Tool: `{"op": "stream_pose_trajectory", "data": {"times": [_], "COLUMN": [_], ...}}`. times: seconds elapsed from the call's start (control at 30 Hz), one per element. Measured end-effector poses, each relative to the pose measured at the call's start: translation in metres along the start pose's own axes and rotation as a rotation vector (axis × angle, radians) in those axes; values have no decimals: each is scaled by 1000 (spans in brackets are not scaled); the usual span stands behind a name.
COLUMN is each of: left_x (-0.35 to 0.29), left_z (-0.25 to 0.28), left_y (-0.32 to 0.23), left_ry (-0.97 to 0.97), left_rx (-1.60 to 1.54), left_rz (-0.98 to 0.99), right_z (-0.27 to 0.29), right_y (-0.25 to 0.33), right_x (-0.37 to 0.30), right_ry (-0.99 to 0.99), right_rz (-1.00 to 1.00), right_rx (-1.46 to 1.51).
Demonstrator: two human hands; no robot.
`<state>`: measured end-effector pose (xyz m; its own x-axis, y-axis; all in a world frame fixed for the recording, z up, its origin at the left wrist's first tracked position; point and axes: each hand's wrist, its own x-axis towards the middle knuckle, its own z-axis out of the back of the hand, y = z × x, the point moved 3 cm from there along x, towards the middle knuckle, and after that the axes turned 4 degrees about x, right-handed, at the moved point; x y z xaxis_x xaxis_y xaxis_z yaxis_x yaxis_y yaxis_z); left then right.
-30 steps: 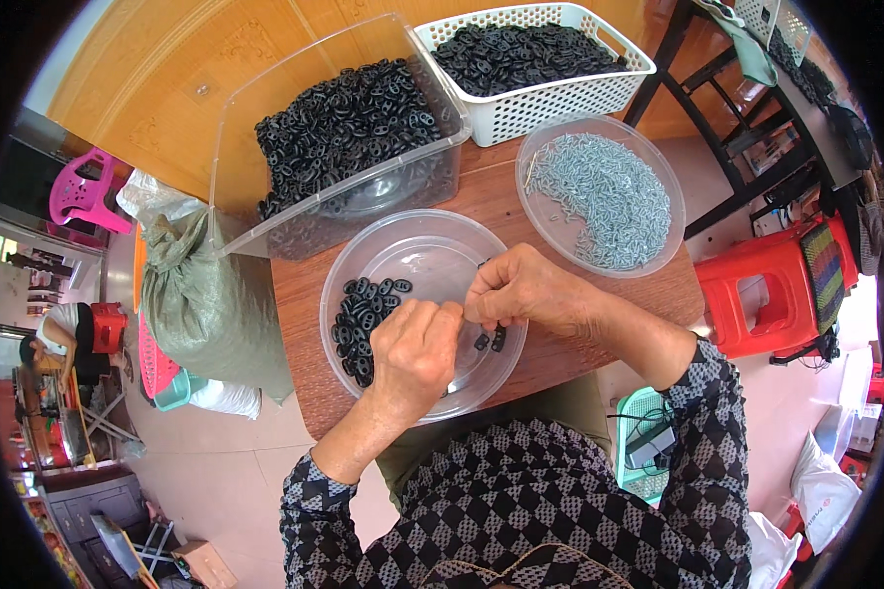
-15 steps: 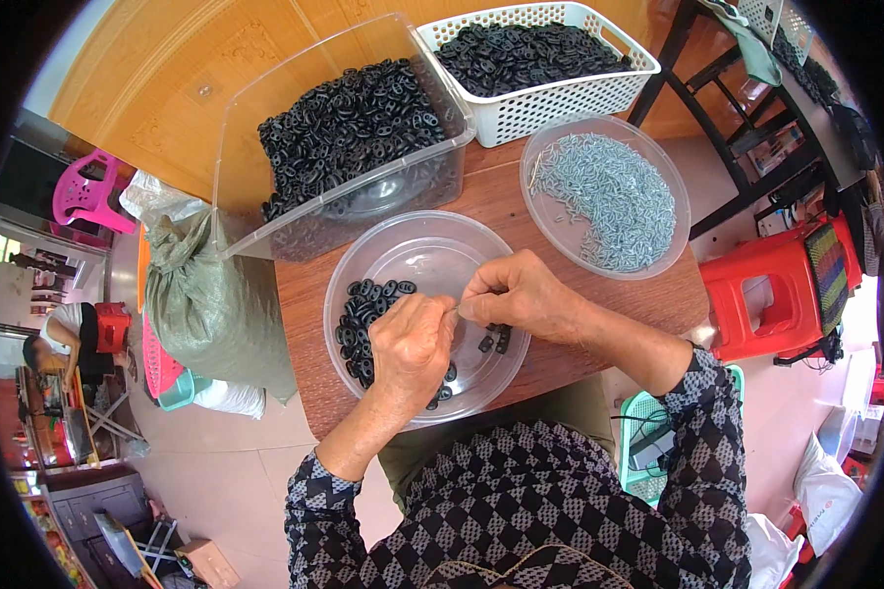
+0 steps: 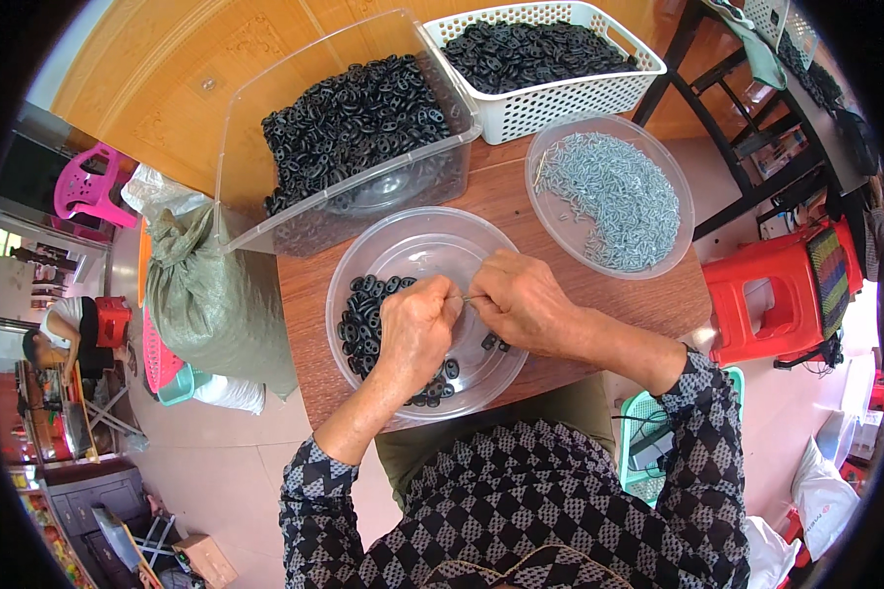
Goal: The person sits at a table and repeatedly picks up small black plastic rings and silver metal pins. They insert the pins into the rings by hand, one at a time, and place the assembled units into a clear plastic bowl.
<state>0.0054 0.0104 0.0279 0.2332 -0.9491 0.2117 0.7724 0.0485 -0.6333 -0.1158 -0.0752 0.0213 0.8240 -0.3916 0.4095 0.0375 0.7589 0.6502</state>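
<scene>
Over the round clear plastic bowl (image 3: 417,248), my left hand (image 3: 417,329) and my right hand (image 3: 521,299) are raised close together, both with fingers pinched closed. A thin, light-coloured thing (image 3: 465,297) shows between the fingertips, too small to name; what else the fingers hold is hidden. Several black oval pieces with holes (image 3: 360,329) are heaped at the bowl's left side. A few dark pieces (image 3: 495,343) lie at its right, below my right hand. To the far right stands a shallow round tub (image 3: 566,242) of small silvery metal pins (image 3: 619,201).
A clear box (image 3: 368,191) full of black oval pieces stands at the back left. Beside it is a white perforated basket (image 3: 560,95), also full of black pieces. A tied greenish sack (image 3: 216,304) leans left of the wooden table (image 3: 309,344). Red stools (image 3: 771,294) stand right.
Both hands have turned knuckles-up, their fingertips slightly apart, with the thin thing now showing between them. The right hand has shifted slightly right. More black pieces show at the bowl's near edge.
</scene>
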Motion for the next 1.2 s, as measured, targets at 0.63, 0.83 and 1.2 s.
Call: {"op": "stream_pose_trajectory", "data": {"times": [0.63,0.83,1.2], "left_x": [-16,-20,-35], "left_z": [4,6,6], "left_y": [1,6,1], "left_ry": [133,162,104], "left_rx": [-681,-812,-1097], "left_rz": [455,537,638], "right_z": [4,2,4], "right_y": [11,21,31], "right_x": [-6,-10,-13], "right_ry": [-83,-120,-198], "right_rz": [-5,57,166], "right_rx": [174,120,180]}}
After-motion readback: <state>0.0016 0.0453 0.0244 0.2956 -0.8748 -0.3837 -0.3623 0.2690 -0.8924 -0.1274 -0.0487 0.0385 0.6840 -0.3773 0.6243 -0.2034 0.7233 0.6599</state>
